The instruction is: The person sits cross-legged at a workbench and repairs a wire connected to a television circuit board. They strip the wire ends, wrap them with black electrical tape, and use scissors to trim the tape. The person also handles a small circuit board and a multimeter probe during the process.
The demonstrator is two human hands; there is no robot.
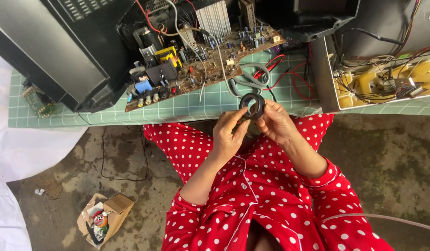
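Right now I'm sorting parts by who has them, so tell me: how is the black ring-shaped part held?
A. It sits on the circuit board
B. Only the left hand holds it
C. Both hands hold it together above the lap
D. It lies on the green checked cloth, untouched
C: the left hand and right hand both grip the black ring at the table edge.
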